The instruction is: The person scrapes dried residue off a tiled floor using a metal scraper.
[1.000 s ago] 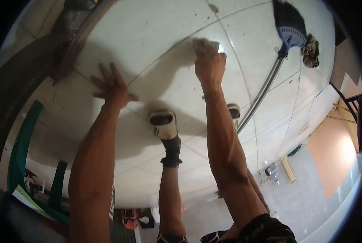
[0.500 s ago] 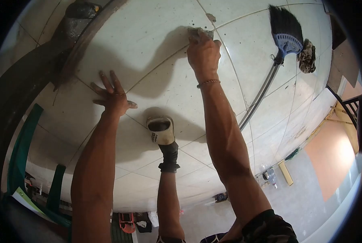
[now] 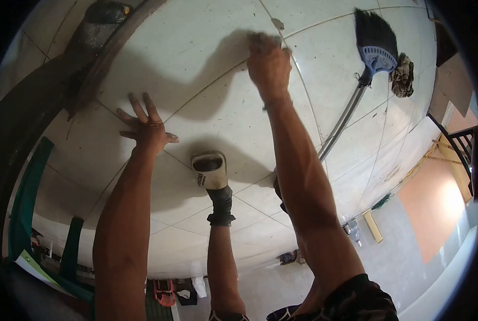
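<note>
My left hand [image 3: 149,130] lies flat on the pale floor tiles [image 3: 233,115] with its fingers spread, and its fingertips look dirty. Farther out, beside a tile joint, my right hand [image 3: 269,67] is closed over a small grey-green pad [image 3: 257,38] pressed to the floor. Motion blurs the fingers, and most of the pad is hidden under them. Dark specks and a chipped spot [image 3: 278,23] show on the tiles near this hand. Between my arms is my foot in a beige slip-on shoe [image 3: 209,168] and dark sock.
A blue broom [image 3: 378,56] with black bristles lies to the right, its handle running toward my right forearm. Against its head sits a crumpled dirty rag [image 3: 402,76]. Green legs [image 3: 30,192] of some furniture stand at left, below a dark curved edge [image 3: 41,96].
My right hand has shifted slightly and turned at the wrist, covering more of the pad, and is now blurred. My left hand stays planted. The whole view has moved a little.
</note>
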Action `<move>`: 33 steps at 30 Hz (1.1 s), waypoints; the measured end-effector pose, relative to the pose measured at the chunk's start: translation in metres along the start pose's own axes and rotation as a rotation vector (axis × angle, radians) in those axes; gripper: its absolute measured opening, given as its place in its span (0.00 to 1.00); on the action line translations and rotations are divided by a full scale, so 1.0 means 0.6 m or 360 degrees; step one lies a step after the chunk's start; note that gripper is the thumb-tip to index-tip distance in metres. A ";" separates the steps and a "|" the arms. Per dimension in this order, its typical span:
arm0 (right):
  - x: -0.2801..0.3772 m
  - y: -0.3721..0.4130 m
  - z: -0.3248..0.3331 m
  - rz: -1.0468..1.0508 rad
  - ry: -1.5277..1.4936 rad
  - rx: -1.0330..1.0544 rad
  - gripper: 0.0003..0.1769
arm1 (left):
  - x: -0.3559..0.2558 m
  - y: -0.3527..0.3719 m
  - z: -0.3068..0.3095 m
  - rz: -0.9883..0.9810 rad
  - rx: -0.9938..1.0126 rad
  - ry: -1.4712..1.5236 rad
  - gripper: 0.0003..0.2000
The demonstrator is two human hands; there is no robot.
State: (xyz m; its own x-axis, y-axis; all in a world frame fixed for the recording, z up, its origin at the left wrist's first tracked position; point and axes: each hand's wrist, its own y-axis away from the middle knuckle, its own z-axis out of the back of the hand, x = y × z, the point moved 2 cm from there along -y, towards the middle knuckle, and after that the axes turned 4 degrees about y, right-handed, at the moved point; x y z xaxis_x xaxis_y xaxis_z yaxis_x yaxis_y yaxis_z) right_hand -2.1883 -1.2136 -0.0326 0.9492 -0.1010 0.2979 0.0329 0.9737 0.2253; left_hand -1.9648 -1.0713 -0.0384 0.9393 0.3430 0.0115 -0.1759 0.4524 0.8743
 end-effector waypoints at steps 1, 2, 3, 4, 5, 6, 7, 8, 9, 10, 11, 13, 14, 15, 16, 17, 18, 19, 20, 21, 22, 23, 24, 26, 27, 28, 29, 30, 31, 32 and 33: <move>0.001 -0.020 -0.004 -0.0081 -0.0070 0.0002 0.15 | 0.001 -0.002 -0.001 0.0002 -0.0008 -0.0021 0.67; 0.005 -0.027 -0.001 -0.0169 -0.0134 0.0005 0.15 | 0.002 0.002 -0.001 -0.0001 -0.0011 -0.0043 0.67; 0.004 -0.021 0.007 -0.0268 -0.0144 0.0163 0.15 | 0.001 0.011 -0.006 -0.0006 0.0005 -0.0042 0.67; -0.006 -0.002 0.013 -0.0256 -0.0137 0.0140 0.15 | -0.002 0.011 -0.005 0.0045 0.0038 -0.0043 0.67; -0.025 0.029 0.006 -0.0233 -0.0099 0.0063 0.15 | -0.006 0.003 0.003 0.0101 0.0053 -0.0045 0.67; -0.028 0.043 0.006 -0.0221 -0.0066 -0.0002 0.14 | -0.009 -0.005 0.011 0.0100 0.0025 -0.0042 0.67; -0.039 0.037 -0.002 -0.0156 -0.0075 -0.0004 0.15 | -0.010 -0.005 0.011 0.0104 0.0036 -0.0079 0.67; -0.043 0.029 -0.004 -0.0091 -0.0085 -0.0005 0.16 | -0.005 0.002 0.004 0.0110 0.0073 -0.0129 0.66; -0.030 0.017 0.006 -0.0216 -0.0041 0.0033 0.15 | -0.003 0.007 0.002 0.0050 0.0022 -0.0064 0.66; -0.022 0.004 0.016 -0.0328 0.0009 0.0049 0.15 | -0.002 0.009 -0.002 0.0043 0.0035 -0.0073 0.66; -0.026 0.011 0.018 -0.0178 0.0024 -0.0001 0.13 | -0.001 0.007 -0.001 0.0043 0.0037 -0.0064 0.67; -0.041 0.010 0.024 -0.0157 0.0070 -0.0036 0.13 | -0.002 0.002 -0.001 0.0051 0.0048 0.0012 0.67; -0.044 0.020 0.027 -0.0168 0.0120 -0.0031 0.13 | -0.001 0.000 0.000 0.0045 0.0054 -0.0001 0.67; -0.042 0.002 0.035 -0.0265 0.0104 0.0108 0.13 | -0.001 0.001 -0.002 0.0030 0.0041 0.0002 0.67; -0.039 -0.012 0.036 -0.0365 0.0137 0.0130 0.13 | -0.001 0.001 -0.004 0.0018 0.0018 0.0012 0.66; -0.033 0.000 0.039 -0.0347 0.0125 0.0162 0.13 | 0.001 0.004 -0.005 0.0021 0.0018 0.0017 0.66; -0.034 0.011 0.043 -0.0321 0.0119 0.0176 0.13 | -0.001 0.006 -0.007 0.0054 0.0038 -0.0009 0.67; -0.050 0.017 0.024 -0.0207 0.0140 0.0005 0.13 | -0.004 0.000 -0.001 0.0089 0.0032 -0.0034 0.67; -0.048 -0.004 0.026 -0.0199 0.0129 -0.0015 0.13 | -0.004 -0.004 0.004 0.0090 0.0008 -0.0034 0.67; -0.051 -0.022 0.030 -0.0200 0.0155 -0.0016 0.14 | -0.004 0.000 0.001 0.0062 0.0009 -0.0021 0.67; -0.053 -0.029 0.033 -0.0200 0.0179 -0.0014 0.15 | -0.003 0.003 -0.001 0.0036 0.0012 -0.0010 0.67; -0.052 -0.025 0.035 -0.0200 0.0142 0.0025 0.15 | 0.002 0.000 -0.002 0.0042 0.0013 -0.0010 0.67; -0.059 -0.012 0.033 -0.0193 0.0150 0.0035 0.15 | 0.004 0.001 -0.007 0.0056 0.0030 -0.0003 0.66; -0.066 -0.003 0.034 -0.0327 0.0171 0.0080 0.14 | -0.005 -0.008 0.004 0.0053 -0.0003 0.0011 0.66; -0.061 -0.021 0.040 -0.0090 0.0212 -0.0119 0.12 | -0.005 -0.007 0.004 0.0054 -0.0016 0.0000 0.66; -0.067 -0.035 0.042 -0.0169 0.0165 -0.0080 0.11 | -0.002 0.000 -0.003 0.0061 0.0001 -0.0014 0.66; -0.066 -0.039 0.041 -0.0216 0.0132 -0.0028 0.11 | 0.000 0.005 -0.009 0.0060 0.0026 -0.0023 0.66; -0.063 -0.047 0.042 -0.0252 0.0094 0.0004 0.11 | 0.000 0.004 -0.009 0.0058 0.0027 -0.0017 0.66; -0.064 -0.038 0.039 -0.0229 0.0092 -0.0021 0.12 | -0.002 0.000 -0.003 0.0061 0.0006 -0.0002 0.66; -0.062 -0.026 0.039 -0.0208 0.0095 -0.0046 0.12 | -0.005 -0.003 0.001 0.0060 -0.0010 0.0009 0.66; -0.063 -0.028 0.035 -0.0231 0.0142 -0.0080 0.13 | -0.005 -0.001 0.001 0.0069 -0.0015 0.0031 0.66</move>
State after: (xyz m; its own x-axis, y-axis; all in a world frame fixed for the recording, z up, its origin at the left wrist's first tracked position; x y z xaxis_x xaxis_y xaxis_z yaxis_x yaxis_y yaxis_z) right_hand -2.2312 -1.2304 -0.0282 0.9573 -0.2249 0.1819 0.1850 0.9595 0.2126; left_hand -1.9675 -1.0730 -0.0388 0.9247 0.3786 0.0397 -0.2192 0.4444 0.8686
